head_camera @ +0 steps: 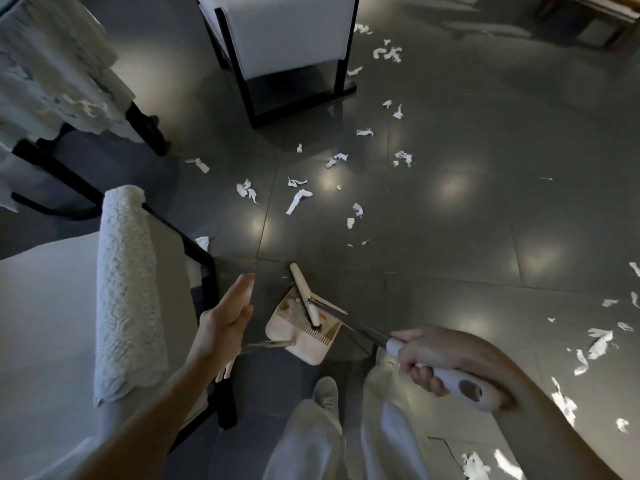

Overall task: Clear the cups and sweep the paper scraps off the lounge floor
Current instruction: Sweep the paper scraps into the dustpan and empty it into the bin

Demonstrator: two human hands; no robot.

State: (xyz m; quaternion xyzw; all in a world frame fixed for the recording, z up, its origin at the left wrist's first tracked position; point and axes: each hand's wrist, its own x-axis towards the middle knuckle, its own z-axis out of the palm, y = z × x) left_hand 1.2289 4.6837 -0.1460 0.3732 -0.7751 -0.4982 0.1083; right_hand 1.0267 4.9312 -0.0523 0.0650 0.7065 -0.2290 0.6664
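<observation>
Beyond right hand (426,361), gripping broom (364,332): paper scraps (298,199) on floor (467,237).

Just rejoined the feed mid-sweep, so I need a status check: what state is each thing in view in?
Right hand: grips the broom by its handle.
Left hand: open, fingers straight, holding nothing.
Broom: head lies across the dustpan.
Dustpan: bits of debris inside.
Paper scraps: scattered over the floor, unswept.
</observation>
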